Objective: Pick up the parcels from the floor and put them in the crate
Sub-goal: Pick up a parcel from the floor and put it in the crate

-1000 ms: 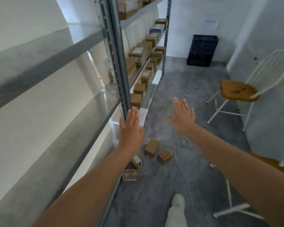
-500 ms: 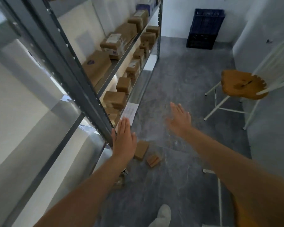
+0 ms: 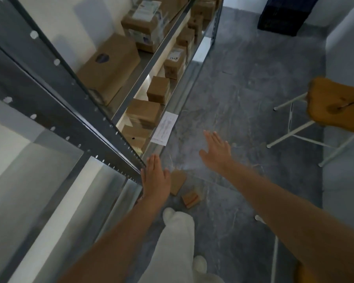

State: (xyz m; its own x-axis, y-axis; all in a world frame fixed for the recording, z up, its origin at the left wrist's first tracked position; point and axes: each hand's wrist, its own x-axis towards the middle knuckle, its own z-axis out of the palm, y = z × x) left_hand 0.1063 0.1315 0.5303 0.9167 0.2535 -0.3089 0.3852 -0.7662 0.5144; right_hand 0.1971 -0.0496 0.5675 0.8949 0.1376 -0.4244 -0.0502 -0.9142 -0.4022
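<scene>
Hands outstretched, empty, fingers straight: the left hand (image 3: 154, 178) hovers beside the metal shelving upright (image 3: 86, 117), above a flat cardboard parcel (image 3: 178, 181) and a smaller orange-taped parcel (image 3: 190, 198) on the grey floor (image 3: 243, 99); the right hand (image 3: 216, 152) reaches alongside. The dark blue crate (image 3: 284, 15) stands well apart by the far wall. Pick-up apparently not yet begun; next comes stooping to grip a parcel.
</scene>
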